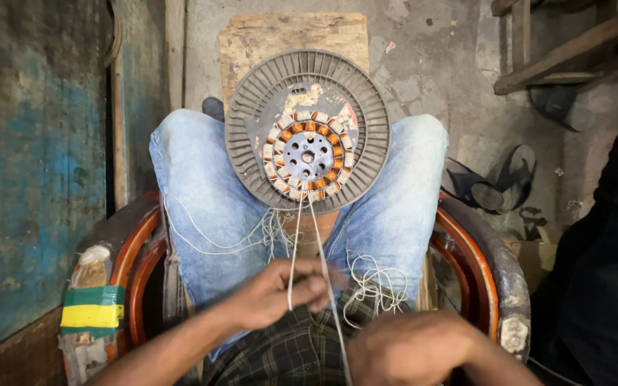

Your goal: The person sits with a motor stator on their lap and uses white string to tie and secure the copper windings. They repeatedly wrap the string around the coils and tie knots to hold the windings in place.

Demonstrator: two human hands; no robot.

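A round grey finned plate [252, 136] with a ring of orange copper coils and white insulation rests between my knees in blue jeans [202, 193]. Two white strings [299, 236] run from the coil ring down toward me. My left hand [277, 293] pinches one string above my lap. My right hand [409, 350] is closed low at the frame's bottom, with the other string running down beside it. Loose white thread [373, 282] lies tangled on my right thigh.
I sit in a worn chair with red-brown curved arms [134, 257], one wrapped in green and yellow tape [93, 311]. A wooden board [287, 36] lies ahead on the concrete floor. Sandals [491, 186] are at right, a blue wall [30, 157] at left.
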